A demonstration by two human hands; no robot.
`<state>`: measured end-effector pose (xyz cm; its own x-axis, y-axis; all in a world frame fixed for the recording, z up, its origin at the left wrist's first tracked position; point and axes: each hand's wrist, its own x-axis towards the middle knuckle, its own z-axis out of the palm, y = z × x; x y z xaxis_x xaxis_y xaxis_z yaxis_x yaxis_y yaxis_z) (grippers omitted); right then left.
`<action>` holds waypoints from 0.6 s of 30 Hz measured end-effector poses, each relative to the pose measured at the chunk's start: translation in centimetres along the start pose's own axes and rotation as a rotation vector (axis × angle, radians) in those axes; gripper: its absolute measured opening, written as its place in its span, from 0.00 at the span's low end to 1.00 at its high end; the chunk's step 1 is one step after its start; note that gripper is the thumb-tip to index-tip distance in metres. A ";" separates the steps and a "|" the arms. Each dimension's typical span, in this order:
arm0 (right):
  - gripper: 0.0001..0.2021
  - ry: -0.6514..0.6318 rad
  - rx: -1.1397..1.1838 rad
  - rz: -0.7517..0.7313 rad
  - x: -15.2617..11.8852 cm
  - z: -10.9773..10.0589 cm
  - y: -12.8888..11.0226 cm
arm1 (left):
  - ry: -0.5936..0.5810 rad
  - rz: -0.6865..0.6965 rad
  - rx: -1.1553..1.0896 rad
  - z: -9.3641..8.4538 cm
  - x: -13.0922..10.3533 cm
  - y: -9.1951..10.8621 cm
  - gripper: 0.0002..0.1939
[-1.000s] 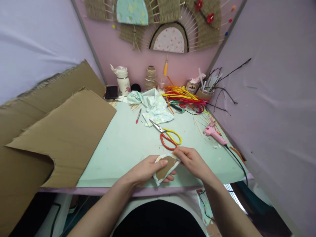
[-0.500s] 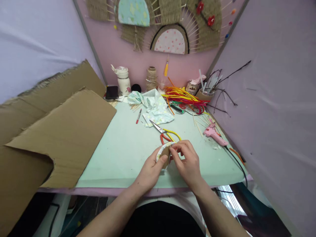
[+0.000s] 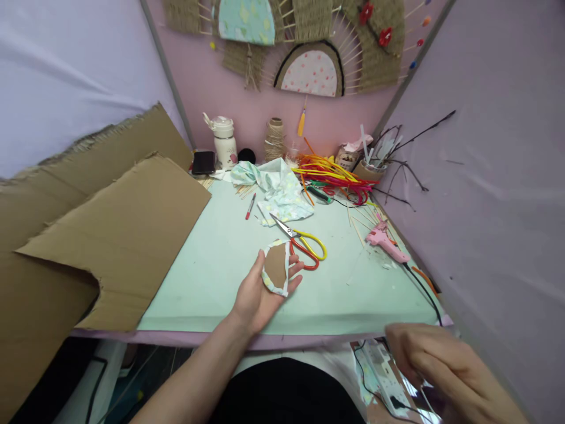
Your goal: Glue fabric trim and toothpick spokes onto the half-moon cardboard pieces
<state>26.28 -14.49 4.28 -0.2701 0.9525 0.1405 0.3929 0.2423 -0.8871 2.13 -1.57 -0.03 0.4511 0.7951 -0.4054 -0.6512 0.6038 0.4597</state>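
A half-round cardboard piece [image 3: 276, 266] with patterned fabric folded over its rim rests on the palm and fingers of my left hand [image 3: 258, 297]. The thumb lies along its left edge, and the fingertips stick out past its straight side. Just beyond that hand lie scissors [image 3: 289, 231] with one yellow and one red handle, their blades parted a little. My right hand [image 3: 441, 362] is away at the lower right, beyond the table's front edge. It is slightly blurred with its fingers curled in, and whatever they may hold is hidden.
Large cardboard sheets [image 3: 132, 229] cover the left side. At the back are crumpled patterned fabric [image 3: 282, 188], a red pen [image 3: 251, 206], a white bottle [image 3: 225, 144], a twine cone [image 3: 275, 141] and colourful cords [image 3: 338, 174]. A pink glue gun [image 3: 386, 243] lies right, its cable trailing over the edge.
My right hand has let go of the cardboard piece and moved down to the right, off the table. My left hand has turned palm up, with the piece's cardboard face showing.
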 end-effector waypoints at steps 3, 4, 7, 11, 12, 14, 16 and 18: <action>0.19 -0.201 -0.071 0.034 -1.4 -1.8 0.2 | 0.026 -0.023 -0.083 0.4 0.2 0.1 0.27; 0.13 -0.253 -0.118 0.070 -1.6 -2.4 0.3 | 0.044 -0.024 -0.093 0.5 0.2 0.0 0.26; 0.12 -0.153 -0.269 0.190 -1.2 -3.9 1.9 | 0.081 -0.025 -0.083 0.5 0.5 -0.2 0.23; 0.23 0.380 -0.560 0.417 1.5 -6.2 7.3 | 0.021 0.008 -0.055 0.6 0.5 -0.3 0.21; 0.22 0.509 -0.663 0.462 2.4 -6.9 8.9 | 0.002 0.019 -0.053 0.6 0.5 -0.2 0.20; 0.19 0.564 -0.831 0.458 4.2 -8.1 11.7 | -0.035 0.040 -0.048 0.6 0.4 -0.2 0.20; 0.23 0.529 -0.978 0.478 5.9 -9.1 14.0 | -0.068 0.061 -0.039 0.4 0.3 -0.1 0.21; 0.24 0.507 -1.013 0.502 7.1 -9.9 15.6 | -0.098 0.063 -0.033 0.2 0.2 -0.1 0.23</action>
<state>39.16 -2.10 -4.26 0.3887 0.8902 0.2377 0.9179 -0.3515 -0.1843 2.41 -1.45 0.01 0.4648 0.8343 -0.2967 -0.6990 0.5514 0.4554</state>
